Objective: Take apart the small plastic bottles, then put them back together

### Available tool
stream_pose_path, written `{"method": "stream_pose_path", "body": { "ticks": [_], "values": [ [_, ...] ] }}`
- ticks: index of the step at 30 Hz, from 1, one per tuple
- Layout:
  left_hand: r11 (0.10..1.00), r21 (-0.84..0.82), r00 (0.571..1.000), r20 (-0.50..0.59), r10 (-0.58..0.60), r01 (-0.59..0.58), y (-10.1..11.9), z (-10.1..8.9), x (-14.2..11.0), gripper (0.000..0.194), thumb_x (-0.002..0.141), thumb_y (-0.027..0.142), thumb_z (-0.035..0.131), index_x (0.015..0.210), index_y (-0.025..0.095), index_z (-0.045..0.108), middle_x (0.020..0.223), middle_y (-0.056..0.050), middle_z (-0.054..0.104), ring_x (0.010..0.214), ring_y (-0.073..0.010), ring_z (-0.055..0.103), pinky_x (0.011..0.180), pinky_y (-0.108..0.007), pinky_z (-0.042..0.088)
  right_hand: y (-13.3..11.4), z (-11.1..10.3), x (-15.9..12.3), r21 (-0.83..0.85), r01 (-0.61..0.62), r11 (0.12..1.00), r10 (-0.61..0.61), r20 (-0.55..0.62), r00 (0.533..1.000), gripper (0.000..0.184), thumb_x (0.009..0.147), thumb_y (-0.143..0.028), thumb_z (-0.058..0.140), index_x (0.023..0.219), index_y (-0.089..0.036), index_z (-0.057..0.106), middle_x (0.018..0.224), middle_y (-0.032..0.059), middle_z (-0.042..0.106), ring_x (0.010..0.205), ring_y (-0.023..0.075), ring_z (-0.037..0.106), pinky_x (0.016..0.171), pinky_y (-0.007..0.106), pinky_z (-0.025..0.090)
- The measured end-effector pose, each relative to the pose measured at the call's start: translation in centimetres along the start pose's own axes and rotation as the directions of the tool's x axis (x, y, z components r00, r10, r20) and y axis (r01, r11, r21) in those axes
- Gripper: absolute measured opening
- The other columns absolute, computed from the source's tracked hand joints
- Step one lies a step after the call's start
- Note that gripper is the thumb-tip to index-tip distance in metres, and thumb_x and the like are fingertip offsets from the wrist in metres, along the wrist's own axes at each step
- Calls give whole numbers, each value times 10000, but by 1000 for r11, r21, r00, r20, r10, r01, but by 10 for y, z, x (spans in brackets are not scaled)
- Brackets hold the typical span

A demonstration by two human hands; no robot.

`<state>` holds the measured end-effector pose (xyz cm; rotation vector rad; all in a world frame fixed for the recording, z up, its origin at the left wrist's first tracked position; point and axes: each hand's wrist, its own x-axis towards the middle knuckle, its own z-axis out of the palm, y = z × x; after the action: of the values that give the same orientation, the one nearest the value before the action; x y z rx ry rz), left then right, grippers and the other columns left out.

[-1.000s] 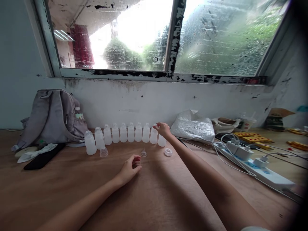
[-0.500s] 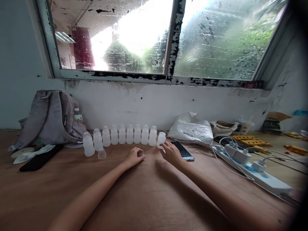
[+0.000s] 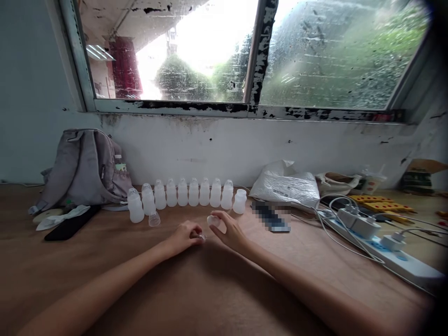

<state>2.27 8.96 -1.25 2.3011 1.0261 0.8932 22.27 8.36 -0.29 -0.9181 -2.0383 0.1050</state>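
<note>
Ten bottles point(image 3: 193, 193) stand in a row on the surface point(image 3: 196, 289), the rightmost open-topped. The left hand point(image 3: 184, 238) has its grip pinched on a small clear piece point(image 3: 202, 238); the right hand point(image 3: 229, 232) holds a pale ring point(image 3: 213, 220).

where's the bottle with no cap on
In the head view, the uncapped bottle stands right of centre, at the right end of the bottle row, with a capped bottle on its left and the phone to its right.

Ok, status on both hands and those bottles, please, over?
Left hand pinching a small clear piece. Right hand gripping a whitish round part. Rightmost bottle standing open-topped. Clear cap sits loose to the left, apart from both hands.
</note>
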Motion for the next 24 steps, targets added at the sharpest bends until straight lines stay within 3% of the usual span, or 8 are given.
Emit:
{"method": "stream_pose_path", "body": {
  "ticks": [5, 7, 9, 11, 15, 24],
  "values": [
    [930, -354, 995, 57, -83, 98, -21, 0, -7, 618, 572, 183, 691, 1125, 209, 416, 969, -51, 602, 955, -185, 539, 859, -332, 383, -14, 22, -10, 86, 77, 993, -90, 151, 984, 289, 763, -245, 511, 1045, -216, 452, 978, 67, 569, 896, 191, 550, 781, 311, 432],
    [862, -494, 992, 15, -124, 115, -28, -2, -7, 636, 573, 120, 657, 1140, 208, 382, 1056, -78, 565, 1037, -188, 498, 884, -337, 374, -15, 25, -13, 81, 65, 995, -81, 218, 973, 339, 754, -236, 524, 1081, -213, 439, 1015, 74, 561, 916, 197, 544, 795, 321, 425],
    [808, -577, 982, -54, -184, 120, -31, -4, -7, 529, 599, 111, 611, 1086, 194, 420, 1059, -83, 551, 1036, -188, 496, 874, -338, 389, -15, 26, -14, 80, 54, 995, -74, 276, 958, 419, 736, -226, 548, 1130, -208, 408, 1066, 83, 546, 952, 206, 530, 812, 331, 418],
    [795, -594, 972, -90, -218, 123, -30, -5, -7, 420, 634, 130, 579, 1033, 181, 459, 995, -66, 567, 990, -180, 520, 868, -340, 399, -16, 26, -13, 96, 46, 994, -74, 313, 947, 478, 720, -211, 569, 1159, -202, 380, 1116, 88, 524, 988, 209, 513, 829, 334, 412],
    [843, -525, 981, -71, -180, 117, -26, -4, -7, 278, 675, 195, 588, 942, 162, 521, 914, -47, 584, 921, -171, 543, 849, -330, 418, -18, 25, -9, 135, 44, 990, -87, 335, 938, 437, 727, -199, 569, 1135, -192, 410, 1106, 80, 530, 998, 194, 506, 853, 327, 403],
    [861, -497, 988, -46, -147, 104, -25, -4, -9, 267, 687, 206, 590, 945, 165, 535, 894, -41, 590, 875, -162, 556, 816, -321, 443, -24, 18, -7, 148, 102, 984, -151, 368, 918, 342, 844, -214, 410, 1182, -230, 459, 1175, 72, 490, 1058, 176, 485, 904, 320, 384]
  ]
}}
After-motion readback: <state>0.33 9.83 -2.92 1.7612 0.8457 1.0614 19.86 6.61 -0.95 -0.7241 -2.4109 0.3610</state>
